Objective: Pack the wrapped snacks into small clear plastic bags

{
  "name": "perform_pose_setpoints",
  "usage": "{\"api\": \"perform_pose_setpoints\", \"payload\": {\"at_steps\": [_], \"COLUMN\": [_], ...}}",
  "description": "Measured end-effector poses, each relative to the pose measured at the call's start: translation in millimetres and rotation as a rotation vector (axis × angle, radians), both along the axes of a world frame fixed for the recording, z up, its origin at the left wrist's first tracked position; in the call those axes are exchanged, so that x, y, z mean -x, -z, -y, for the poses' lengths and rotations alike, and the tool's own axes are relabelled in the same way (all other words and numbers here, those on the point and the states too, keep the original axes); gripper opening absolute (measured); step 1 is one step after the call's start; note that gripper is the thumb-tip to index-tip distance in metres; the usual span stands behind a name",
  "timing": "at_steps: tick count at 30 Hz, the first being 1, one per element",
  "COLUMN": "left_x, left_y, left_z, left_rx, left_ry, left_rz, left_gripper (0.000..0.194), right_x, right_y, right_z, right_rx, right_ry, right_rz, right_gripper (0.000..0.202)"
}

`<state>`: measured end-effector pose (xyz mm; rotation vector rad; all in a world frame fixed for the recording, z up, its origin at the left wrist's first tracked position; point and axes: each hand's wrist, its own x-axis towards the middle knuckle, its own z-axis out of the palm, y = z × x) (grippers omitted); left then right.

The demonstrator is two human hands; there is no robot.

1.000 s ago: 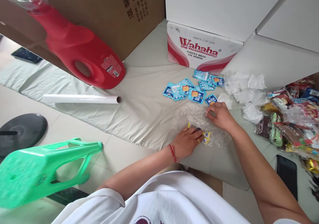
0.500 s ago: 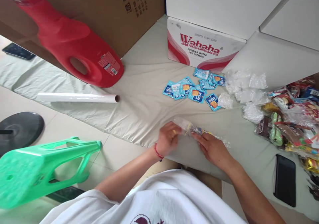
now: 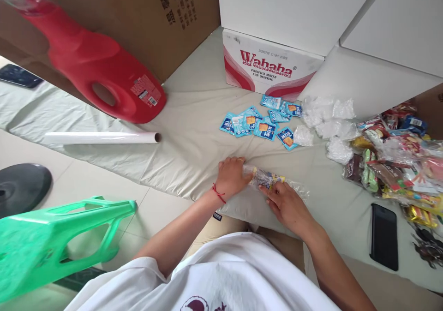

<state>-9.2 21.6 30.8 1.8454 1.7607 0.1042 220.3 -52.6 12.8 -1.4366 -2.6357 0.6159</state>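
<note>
A film-wrapped bundle [image 3: 263,177] with yellow and blue printing was shown flat on the pale cloth [image 3: 194,156], between the two hands. Its left end was covered by the curled fingers of the left hand [image 3: 231,176]; whether the film was pinched there could not be determined. The near side was touched by the forefinger of the right hand [image 3: 290,207], whose other fingers were partly bent; a grasp with the hidden thumb could be neither confirmed nor excluded. Trailing film [image 3: 299,189] was seen beyond the right end.

For even folding, it was judged best that the film be drawn snug from the left, that light pressure be kept on the middle, and that creases be smoothed outward without the thin sheet being torn.

The cloth's front edge was crossed by the forearms close to the bundle, so little margin was offered on the near side. More room for movement was judged to be afforded on the far side, up to the blue sachets [image 3: 266,129] and crumpled clear plastic [image 3: 337,128], and leftward to the open end of the white tube [image 3: 104,138]. Rightward reach was bounded by the assorted packets [image 3: 391,175] and the black phone [image 3: 385,237], and far reach by the printed carton [image 3: 266,66].
</note>
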Motion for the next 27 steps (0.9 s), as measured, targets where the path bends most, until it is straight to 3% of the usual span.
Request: {"api": "perform_pose_setpoints", "payload": {"at_steps": [2, 4, 6, 8, 10, 12, 14, 15, 17, 19, 21, 23, 25, 27], "left_x": [7, 9, 3, -12, -31, -46, -55, -57, -59, -59, -60, -60, -59, -60], "left_y": [-5.6, -9.4, -9.1, -3.6, 5.7, 15.4, 22.2, 24.0, 24.9, 24.4, 25.0, 27.5, 30.9, 33.3], "left_z": [0, 3, 10, 18, 24, 27, 29, 30, 31, 33, 34, 34, 33, 32], "left_rx": [0.061, 0.105, 0.187, 0.325, 0.385, 0.248, 0.071, 0.012, -0.034, -0.06, -0.16, -0.283, -0.333, -0.307], "left_ry": [0.03, -0.038, -0.158, -0.245, -0.247, -0.184, -0.089, -0.047, 0.005, 0.031, 0.015, -0.053, -0.11, -0.116], "left_rz": [0.013, 0.201, 0.528, 0.848, 0.969, 0.848, 0.602, 0.472, 0.264, 0.154, 0.114, 0.081, 0.064, 0.092], "left_gripper": [0.017, 0.018, 0.02, 0.018, 0.019, 0.023, 0.027, 0.027, 0.027, 0.025, 0.024, 0.041, 0.056, 0.05], "right_x": [0, 1, 3, 5, 4, 0, -11, -19, -35, -51, -61, -66, -64, -56], "right_y": [0.9, 1.3, 1.4, 1.2, 0.4, -1.6, -4.2, -5.0, -4.1, 1.7, 11.5, 21.3, 26.3, 24.7], "right_z": [1, 0, -2, -5, -6, -5, -2, 0, 3, 4, 4, 6, 9, 13], "right_rx": [0.021, 0.034, 0.041, 0.047, 0.06, 0.095, 0.15, 0.16, 0.089, -0.075, -0.184, -0.185, -0.157, -0.136], "right_ry": [0.031, 0.05, 0.056, 0.059, 0.063, 0.052, 0.039, 0.072, 0.267, 0.531, 0.665, 0.665, 0.644, 0.653], "right_rz": [-0.02, -0.053, -0.074, -0.077, -0.1, -0.199, -0.364, -0.445, -0.51, -0.401, -0.214, -0.094, -0.075, -0.13], "right_gripper": [0.049, 0.048, 0.046, 0.041, 0.035, 0.031, 0.029, 0.029, 0.028, 0.031, 0.045, 0.048, 0.034, 0.025]}}
